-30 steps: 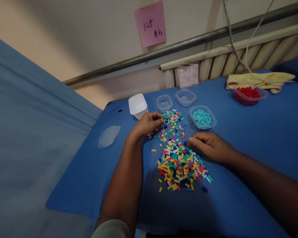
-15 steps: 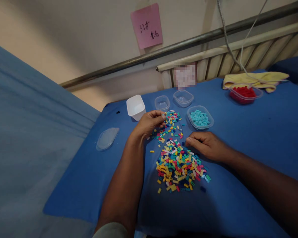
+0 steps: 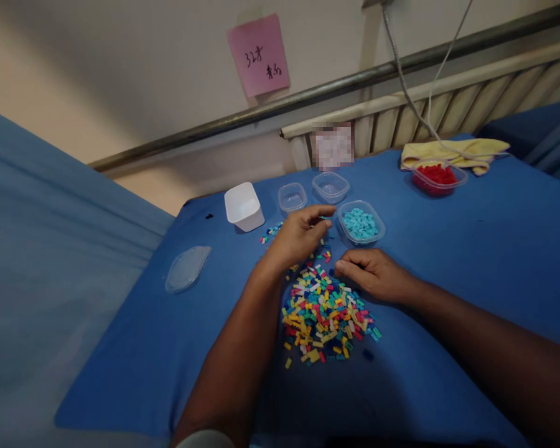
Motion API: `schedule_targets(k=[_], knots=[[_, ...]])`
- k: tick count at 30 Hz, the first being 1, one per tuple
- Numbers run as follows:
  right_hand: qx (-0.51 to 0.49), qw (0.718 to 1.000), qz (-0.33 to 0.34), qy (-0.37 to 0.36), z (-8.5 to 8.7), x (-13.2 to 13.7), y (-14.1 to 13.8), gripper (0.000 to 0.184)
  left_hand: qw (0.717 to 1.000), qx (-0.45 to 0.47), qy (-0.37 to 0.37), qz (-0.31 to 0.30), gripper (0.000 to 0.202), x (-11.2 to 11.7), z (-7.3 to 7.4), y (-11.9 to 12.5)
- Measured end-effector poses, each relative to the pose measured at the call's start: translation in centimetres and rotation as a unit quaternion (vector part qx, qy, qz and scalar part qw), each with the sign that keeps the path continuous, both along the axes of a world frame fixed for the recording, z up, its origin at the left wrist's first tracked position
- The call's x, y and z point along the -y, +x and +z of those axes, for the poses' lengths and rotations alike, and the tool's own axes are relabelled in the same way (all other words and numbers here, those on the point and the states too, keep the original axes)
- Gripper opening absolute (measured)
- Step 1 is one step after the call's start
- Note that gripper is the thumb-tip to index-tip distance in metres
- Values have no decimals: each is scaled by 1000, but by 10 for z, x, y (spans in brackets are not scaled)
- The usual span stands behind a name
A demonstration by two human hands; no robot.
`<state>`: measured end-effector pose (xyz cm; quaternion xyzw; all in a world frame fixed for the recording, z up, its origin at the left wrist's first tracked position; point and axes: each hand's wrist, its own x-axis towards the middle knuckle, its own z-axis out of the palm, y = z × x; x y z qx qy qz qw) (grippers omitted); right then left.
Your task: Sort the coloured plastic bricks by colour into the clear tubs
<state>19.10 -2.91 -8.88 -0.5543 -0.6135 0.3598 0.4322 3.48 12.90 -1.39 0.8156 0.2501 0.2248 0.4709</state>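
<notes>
A large heap of small multicoloured plastic bricks lies on the blue cloth. Behind it, a smaller scatter of the same bricks is partly covered by my left hand. That hand hovers just left of a clear tub of light-blue bricks, thumb and forefinger apart, with nothing visible held. My right hand rests on the cloth at the heap's upper right edge, fingers curled and thumb pressed against them. Whatever it may hold is hidden.
At the back stand a white tub and two clear tubs, one left and one right. A clear lid lies at left. Far right, a tub of red pieces sits by a yellow cloth. A cable hangs behind.
My left hand has moved right, from the small scatter towards the light-blue tub, and its fingers have spread. My right hand stays beside the heap. The view has shifted slightly.
</notes>
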Motion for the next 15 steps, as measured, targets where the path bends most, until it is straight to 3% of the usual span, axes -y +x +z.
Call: schedule_targets(k=[4, 6, 11, 15], knots=[[-6, 1000, -1, -4, -1, 0, 0, 47, 988, -106, 89, 65, 20, -25, 26, -39], [-3, 1000, -3, -6, -2, 1, 0, 47, 976, -170, 107, 90, 18, -36, 31, -57], [10, 1000, 7, -6, -6, 1, 1, 50, 931, -329, 143, 65, 16, -48, 18, -73], [17, 1000, 8, -5, -10, 1, 2, 51, 917, -366, 157, 11, 16, -45, 6, -64]])
